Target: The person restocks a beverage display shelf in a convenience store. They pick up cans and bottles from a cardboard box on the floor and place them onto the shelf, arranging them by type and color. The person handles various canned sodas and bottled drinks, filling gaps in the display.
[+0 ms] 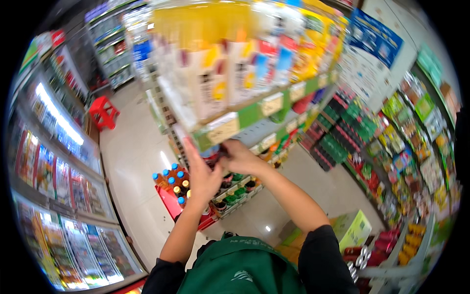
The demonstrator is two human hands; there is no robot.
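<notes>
Both hands reach in below a shelf's front rail (254,111) on the display rack before me. My left hand (202,172) is upright at the rack's left corner, its fingers stretched up along the edge. My right hand (240,158) comes in from the right with curled fingers, closed on something partly hidden and blurred. Between the hands shows a small item with red and blue on it (211,156); its kind is unclear. Above them stand blurred white and yellow packets (215,81). Dark bottles (227,181) sit on the lower shelf, just under my hands.
A red crate stand (169,200) with blue- and yellow-capped bottles (174,176) stands at the rack's left foot. Glass-door coolers (63,196) line the left side; a red stool (104,112) is farther back. Stacked drink packs (338,130), snack shelves (401,147) and a green-yellow carton (355,228) are right.
</notes>
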